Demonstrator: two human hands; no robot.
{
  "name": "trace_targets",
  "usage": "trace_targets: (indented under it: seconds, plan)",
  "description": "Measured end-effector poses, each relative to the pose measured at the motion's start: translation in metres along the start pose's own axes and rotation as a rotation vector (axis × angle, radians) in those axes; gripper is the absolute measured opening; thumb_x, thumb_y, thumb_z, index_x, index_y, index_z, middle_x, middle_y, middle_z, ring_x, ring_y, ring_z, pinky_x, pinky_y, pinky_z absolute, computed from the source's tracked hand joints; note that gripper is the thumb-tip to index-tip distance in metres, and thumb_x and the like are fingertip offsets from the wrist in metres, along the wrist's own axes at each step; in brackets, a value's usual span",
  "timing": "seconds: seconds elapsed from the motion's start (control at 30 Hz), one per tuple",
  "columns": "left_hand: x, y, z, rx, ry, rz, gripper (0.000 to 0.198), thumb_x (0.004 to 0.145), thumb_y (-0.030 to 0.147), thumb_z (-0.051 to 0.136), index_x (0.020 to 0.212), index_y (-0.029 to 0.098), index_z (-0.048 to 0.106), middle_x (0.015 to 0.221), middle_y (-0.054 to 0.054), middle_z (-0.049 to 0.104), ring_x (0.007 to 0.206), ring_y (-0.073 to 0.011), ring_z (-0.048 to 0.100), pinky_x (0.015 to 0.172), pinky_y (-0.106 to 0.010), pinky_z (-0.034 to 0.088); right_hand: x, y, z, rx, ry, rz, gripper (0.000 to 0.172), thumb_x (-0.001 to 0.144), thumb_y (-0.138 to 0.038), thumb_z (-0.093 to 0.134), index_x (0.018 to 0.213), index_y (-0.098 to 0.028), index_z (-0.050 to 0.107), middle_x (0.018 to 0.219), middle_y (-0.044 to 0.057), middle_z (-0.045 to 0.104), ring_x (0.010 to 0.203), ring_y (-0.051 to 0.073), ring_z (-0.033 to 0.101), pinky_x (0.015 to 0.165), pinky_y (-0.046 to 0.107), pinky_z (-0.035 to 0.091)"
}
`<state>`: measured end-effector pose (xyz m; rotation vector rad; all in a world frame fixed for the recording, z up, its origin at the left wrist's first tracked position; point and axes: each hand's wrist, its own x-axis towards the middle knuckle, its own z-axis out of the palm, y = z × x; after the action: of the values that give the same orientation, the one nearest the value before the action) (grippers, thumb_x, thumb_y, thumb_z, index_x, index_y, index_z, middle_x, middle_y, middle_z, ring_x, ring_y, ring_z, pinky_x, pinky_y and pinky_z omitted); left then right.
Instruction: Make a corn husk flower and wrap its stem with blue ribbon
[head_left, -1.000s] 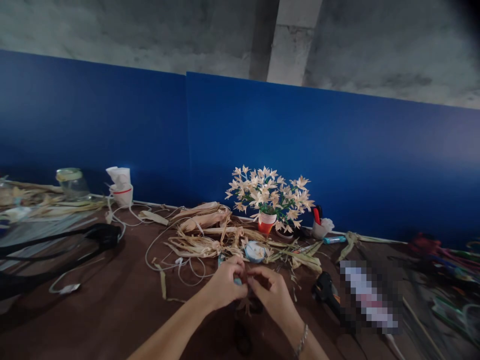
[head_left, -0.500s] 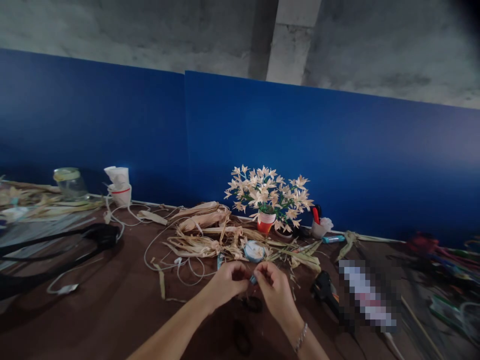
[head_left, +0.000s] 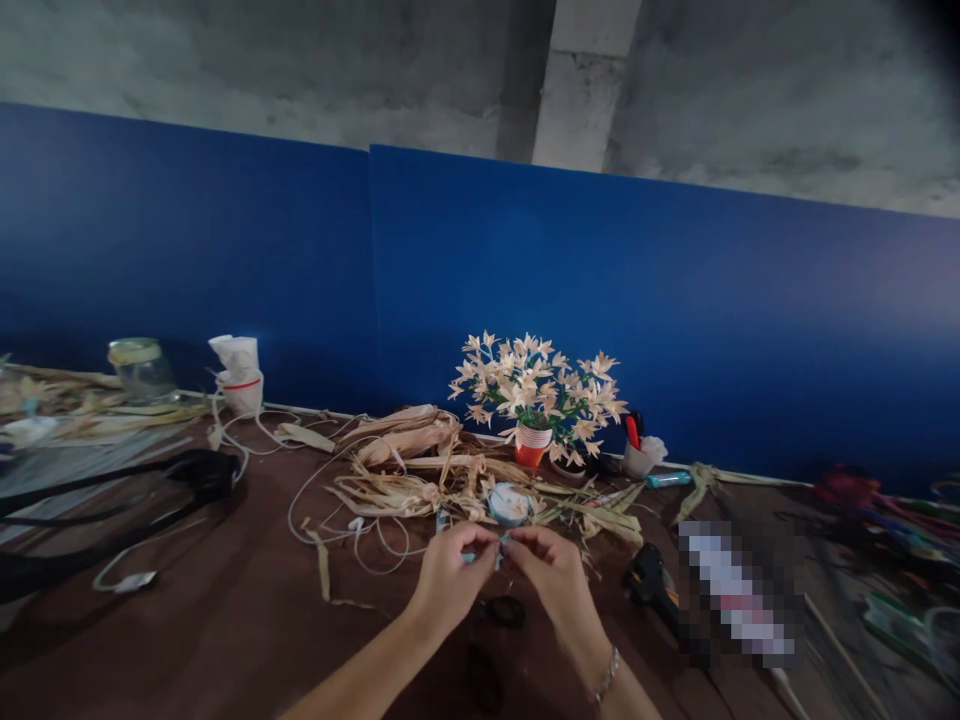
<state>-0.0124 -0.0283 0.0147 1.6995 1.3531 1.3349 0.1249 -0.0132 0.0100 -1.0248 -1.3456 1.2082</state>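
My left hand (head_left: 452, 572) and my right hand (head_left: 551, 570) meet at the front middle of the brown table, thumbs and forefingers pinched. Between their fingertips is a small light-blue piece (head_left: 500, 553), thin like a strip; its kind is too small to make out. Part of it also shows inside the curl of my left hand. Just beyond my fingers sits a round light-blue container (head_left: 509, 503) with pale bits in it. Dried corn husks (head_left: 390, 490) lie spread behind and left of it. Below my hands are dark scissor-like loops (head_left: 504, 611).
A red and white cup (head_left: 532, 447) holds a bunch of pale husk flowers (head_left: 525, 375). Right of my hands lies a black glue gun (head_left: 654, 585). White cable (head_left: 300, 500), a glass jar (head_left: 142, 372) and a black strap (head_left: 202, 475) are on the left. A blue partition (head_left: 637, 300) stands behind.
Both hands have shifted slightly, my right wrist a little to the right. More of the light-blue piece now shows between my fingers and in my left hand. The table things stay put.
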Motion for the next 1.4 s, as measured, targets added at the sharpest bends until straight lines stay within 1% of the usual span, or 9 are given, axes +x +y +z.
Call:
trace_targets:
  seconds: [0.2, 0.6, 0.73, 0.83, 0.93, 1.03, 1.17, 1.23, 1.4]
  plan:
    - [-0.002, 0.004, -0.001, 0.082, 0.010, 0.093, 0.014, 0.071, 0.021, 0.050, 0.065, 0.017, 0.063, 0.067, -0.002, 0.063, 0.067, -0.0148, 0.055, 0.065, -0.022, 0.039, -0.001, -0.003, -0.001, 0.039, -0.003, 0.043, 0.022, 0.063, -0.035, 0.065, 0.066, -0.013, 0.062, 0.057, 0.002, 0.060, 0.053, 0.012, 0.054, 0.050, 0.021, 0.043]
    - [0.003, 0.003, 0.000, -0.125, -0.107, -0.072, 0.019, 0.069, 0.028, 0.051, 0.067, 0.014, 0.063, 0.065, -0.004, 0.063, 0.062, -0.0151, 0.054, 0.059, -0.023, 0.040, 0.001, -0.003, -0.002, -0.048, -0.037, 0.044, 0.020, 0.067, -0.033, 0.058, 0.069, -0.014, 0.060, 0.060, 0.002, 0.061, 0.053, 0.014, 0.056, 0.050, 0.022, 0.044]
    - [0.005, 0.000, 0.002, -0.211, -0.110, -0.190, 0.023, 0.066, 0.034, 0.054, 0.063, 0.012, 0.062, 0.053, -0.001, 0.057, 0.052, -0.0120, 0.049, 0.051, -0.022, 0.036, 0.001, -0.026, -0.039, -0.396, 0.040, -0.006, 0.028, 0.069, -0.031, 0.052, 0.090, -0.013, 0.058, 0.069, 0.005, 0.063, 0.060, 0.017, 0.059, 0.053, 0.026, 0.045]
    - [0.006, -0.001, 0.004, -0.292, -0.113, -0.253, 0.024, 0.064, 0.035, 0.056, 0.062, 0.012, 0.061, 0.047, 0.001, 0.052, 0.047, -0.0101, 0.045, 0.049, -0.021, 0.034, -0.009, -0.042, -0.082, -0.944, 0.229, -0.079, 0.029, 0.069, -0.024, 0.049, 0.096, -0.015, 0.055, 0.088, 0.010, 0.062, 0.077, 0.020, 0.059, 0.071, 0.032, 0.043]
    - [0.006, 0.000, 0.003, -0.304, -0.113, -0.276, 0.024, 0.063, 0.035, 0.057, 0.060, 0.012, 0.061, 0.047, 0.002, 0.053, 0.047, -0.0101, 0.046, 0.049, -0.021, 0.034, -0.025, -0.036, -0.111, -1.470, 0.318, 0.226, 0.028, 0.060, -0.019, 0.056, 0.088, -0.014, 0.056, 0.087, 0.015, 0.059, 0.085, 0.030, 0.056, 0.070, 0.040, 0.040]
    - [0.006, 0.001, 0.003, -0.315, -0.125, -0.284, 0.022, 0.063, 0.034, 0.056, 0.060, 0.012, 0.061, 0.046, 0.002, 0.054, 0.047, -0.0101, 0.046, 0.049, -0.021, 0.033, -0.037, -0.017, -0.120, -1.652, 0.313, 0.354, 0.028, 0.062, -0.010, 0.052, 0.090, -0.012, 0.052, 0.087, 0.015, 0.057, 0.081, 0.029, 0.058, 0.066, 0.039, 0.041]
    - [0.006, -0.002, 0.004, -0.342, -0.142, -0.315, 0.022, 0.063, 0.034, 0.056, 0.059, 0.013, 0.060, 0.045, 0.002, 0.054, 0.046, -0.0097, 0.046, 0.047, -0.020, 0.031, -0.036, -0.008, -0.125, -1.589, 0.345, 0.277, 0.022, 0.069, -0.012, 0.045, 0.091, -0.010, 0.049, 0.083, 0.016, 0.057, 0.075, 0.026, 0.059, 0.059, 0.033, 0.041]
    - [0.006, -0.004, 0.005, -0.355, -0.144, -0.323, 0.023, 0.063, 0.034, 0.057, 0.058, 0.012, 0.059, 0.044, 0.002, 0.053, 0.045, -0.0091, 0.044, 0.046, -0.020, 0.030, -0.029, -0.012, -0.125, -1.452, 0.393, 0.139, 0.024, 0.071, -0.017, 0.045, 0.093, -0.010, 0.049, 0.083, 0.015, 0.058, 0.076, 0.026, 0.059, 0.061, 0.033, 0.042]
    - [0.008, -0.011, 0.006, -0.435, -0.140, -0.345, 0.021, 0.062, 0.031, 0.057, 0.055, 0.011, 0.057, 0.046, 0.002, 0.051, 0.044, -0.0076, 0.042, 0.046, -0.020, 0.029, -0.020, -0.016, -0.091, -0.753, 0.315, -0.322, 0.020, 0.068, -0.029, 0.054, 0.086, -0.018, 0.057, 0.080, 0.006, 0.062, 0.073, 0.020, 0.058, 0.066, 0.028, 0.044]
